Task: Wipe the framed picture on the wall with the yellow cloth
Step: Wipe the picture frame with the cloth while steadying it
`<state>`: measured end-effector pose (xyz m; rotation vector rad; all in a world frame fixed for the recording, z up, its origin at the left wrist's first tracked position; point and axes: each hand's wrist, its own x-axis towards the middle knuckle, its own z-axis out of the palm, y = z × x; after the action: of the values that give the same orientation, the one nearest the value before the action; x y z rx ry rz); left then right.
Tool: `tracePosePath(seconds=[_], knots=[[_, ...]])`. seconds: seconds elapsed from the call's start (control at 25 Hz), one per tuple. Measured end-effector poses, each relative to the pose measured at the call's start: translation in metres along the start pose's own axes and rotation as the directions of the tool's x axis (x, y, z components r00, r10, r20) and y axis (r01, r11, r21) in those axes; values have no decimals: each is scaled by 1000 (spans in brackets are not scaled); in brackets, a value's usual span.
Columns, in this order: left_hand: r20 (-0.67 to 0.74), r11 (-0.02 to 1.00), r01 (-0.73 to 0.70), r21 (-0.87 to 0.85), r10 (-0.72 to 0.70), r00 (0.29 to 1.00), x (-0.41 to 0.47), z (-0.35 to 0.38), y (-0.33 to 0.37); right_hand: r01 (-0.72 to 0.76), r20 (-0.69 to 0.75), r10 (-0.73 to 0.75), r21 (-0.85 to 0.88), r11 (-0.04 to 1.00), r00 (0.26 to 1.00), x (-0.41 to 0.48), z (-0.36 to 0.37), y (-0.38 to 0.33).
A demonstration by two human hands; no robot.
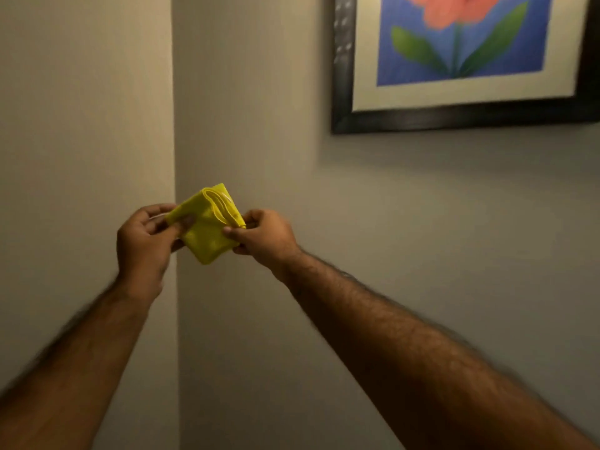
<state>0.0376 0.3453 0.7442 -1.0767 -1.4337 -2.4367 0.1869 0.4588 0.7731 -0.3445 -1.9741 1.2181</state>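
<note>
held up in front of the wall corner [175, 125]: a folded yellow cloth [207, 228], pinched from both sides. left hand [144, 241] clamped on the cloth's left edge, thumb on the near face, fingers behind. right hand [263, 237] clamped on the right edge, just under the stacked folds showing at the top. both grips closed on the fabric, neither free.

framed picture [454, 63] up and to the right on the wall [422, 206], well apart from the cloth and not yet touched. dark frame, pale mat, a red flower with green leaves on blue. only the lower left part in view, the rest cut off by the edge.

likely step: readying the cloth as a pad before any wiping. best done by keeping the folds flat and square, so a smooth face meets the picture rather than a bunched edge. then shifting to a one-hand hold, palm behind the pad, and reaching up and right. light pressure advised, since a hanging frame probably swings or tilts when pushed; steadying a corner with the free hand would help. even strokes across the front, then along the frame's rails.

no brand, label or writing readable anywhere; cloth plain, picture unsigned as far as visible, view slightly blurred.
</note>
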Motion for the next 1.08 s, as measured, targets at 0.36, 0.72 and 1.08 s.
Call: tracePosePath(seconds=[0.36, 0.72, 1.08], knots=[[21, 937, -329, -119, 333, 943, 71, 180, 193, 312, -263, -365, -222, 924, 893, 1, -179, -187], [129, 864, -462, 198, 445, 886, 132, 275, 249, -181, -315, -770, -949, 258, 555, -36, -442, -219], [25, 852, -400, 338, 416, 909, 147, 321, 225, -277, -239, -681, -959, 54, 692, -6, -497, -190]])
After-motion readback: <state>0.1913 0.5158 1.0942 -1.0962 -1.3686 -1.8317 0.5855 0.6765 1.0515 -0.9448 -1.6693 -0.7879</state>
